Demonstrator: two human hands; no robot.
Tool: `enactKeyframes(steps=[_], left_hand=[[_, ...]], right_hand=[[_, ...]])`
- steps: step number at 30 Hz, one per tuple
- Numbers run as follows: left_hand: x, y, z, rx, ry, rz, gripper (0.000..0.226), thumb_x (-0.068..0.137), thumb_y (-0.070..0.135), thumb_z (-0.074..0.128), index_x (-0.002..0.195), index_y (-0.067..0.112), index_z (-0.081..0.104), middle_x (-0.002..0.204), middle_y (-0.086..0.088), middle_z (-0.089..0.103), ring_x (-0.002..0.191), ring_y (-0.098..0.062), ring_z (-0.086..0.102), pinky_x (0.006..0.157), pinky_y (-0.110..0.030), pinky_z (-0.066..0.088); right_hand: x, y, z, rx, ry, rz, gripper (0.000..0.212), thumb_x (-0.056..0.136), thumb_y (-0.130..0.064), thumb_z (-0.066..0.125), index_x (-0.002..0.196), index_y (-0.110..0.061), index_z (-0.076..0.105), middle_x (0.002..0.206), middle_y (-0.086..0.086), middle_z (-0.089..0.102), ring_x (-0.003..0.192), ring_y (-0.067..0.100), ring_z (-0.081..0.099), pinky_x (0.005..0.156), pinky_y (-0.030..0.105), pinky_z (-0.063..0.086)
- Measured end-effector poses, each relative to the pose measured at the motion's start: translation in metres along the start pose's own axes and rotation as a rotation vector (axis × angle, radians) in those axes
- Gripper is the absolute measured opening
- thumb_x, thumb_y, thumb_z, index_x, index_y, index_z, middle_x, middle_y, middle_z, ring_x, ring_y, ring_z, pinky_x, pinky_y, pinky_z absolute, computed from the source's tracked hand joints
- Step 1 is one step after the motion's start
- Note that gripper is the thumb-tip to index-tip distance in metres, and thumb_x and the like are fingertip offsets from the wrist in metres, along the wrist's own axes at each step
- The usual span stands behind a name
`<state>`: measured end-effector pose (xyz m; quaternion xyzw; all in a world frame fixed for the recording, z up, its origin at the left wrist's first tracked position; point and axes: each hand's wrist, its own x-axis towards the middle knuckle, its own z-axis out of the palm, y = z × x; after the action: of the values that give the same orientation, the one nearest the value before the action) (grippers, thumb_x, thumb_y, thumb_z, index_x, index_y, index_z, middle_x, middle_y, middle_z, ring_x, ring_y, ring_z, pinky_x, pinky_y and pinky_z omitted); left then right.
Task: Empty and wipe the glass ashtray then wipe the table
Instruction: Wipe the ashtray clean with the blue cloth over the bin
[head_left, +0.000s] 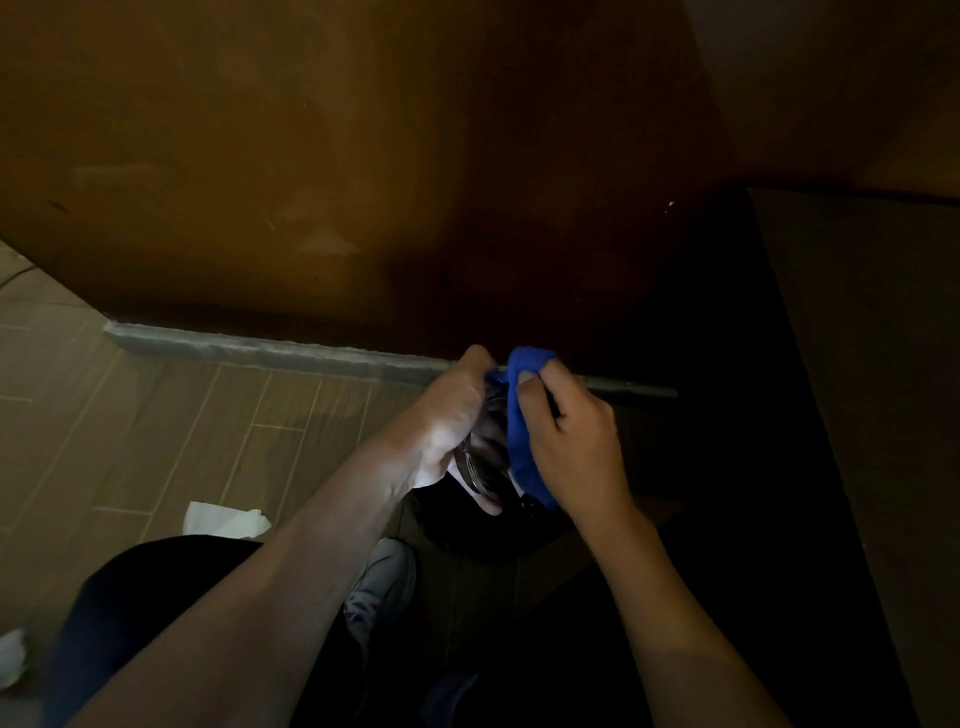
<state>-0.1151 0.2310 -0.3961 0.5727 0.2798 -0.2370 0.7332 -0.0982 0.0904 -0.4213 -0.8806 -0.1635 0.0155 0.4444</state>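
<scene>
My left hand (451, 415) grips the glass ashtray (480, 467), tilted on its side so its rim faces right. My right hand (569, 441) holds a blue cloth (519, 415) pressed against and into the ashtray. Both hands meet above a dark round bin opening (467, 540) near the floor. The light is dim, and much of the ashtray is hidden by my fingers and the cloth.
A brown wall panel (311, 182) with a grey base strip (260, 351) rises ahead. Crumpled white tissues (226, 519) lie on the tiled floor (130, 415) at left. A dark table or cabinet side (857, 364) stands at right. My grey shoe (382, 582) is below.
</scene>
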Motion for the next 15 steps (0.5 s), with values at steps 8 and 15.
enactKeyframes(steps=[8,15], left_hand=[[0.005,-0.001,0.0,-0.004,0.033,0.019,0.043,0.1,0.043,0.034,0.069,0.018,0.052,0.063,-0.009,0.045,0.048,-0.023,0.039,0.046,-0.025,0.036],[0.004,0.0,0.0,-0.002,0.017,0.038,0.045,0.1,0.043,0.034,0.068,0.017,0.051,0.065,-0.012,0.043,0.052,-0.025,0.038,0.048,-0.027,0.033]], right_hand=[[-0.002,-0.002,0.004,-0.084,0.209,-0.132,0.025,0.1,-0.026,0.052,0.086,-0.009,0.063,0.075,-0.008,0.052,0.061,0.004,0.045,0.058,0.006,0.038],[-0.002,0.001,-0.006,-0.1,0.112,-0.171,0.019,0.102,-0.025,0.054,0.091,-0.012,0.063,0.079,-0.018,0.048,0.066,-0.004,0.047,0.064,0.001,0.035]])
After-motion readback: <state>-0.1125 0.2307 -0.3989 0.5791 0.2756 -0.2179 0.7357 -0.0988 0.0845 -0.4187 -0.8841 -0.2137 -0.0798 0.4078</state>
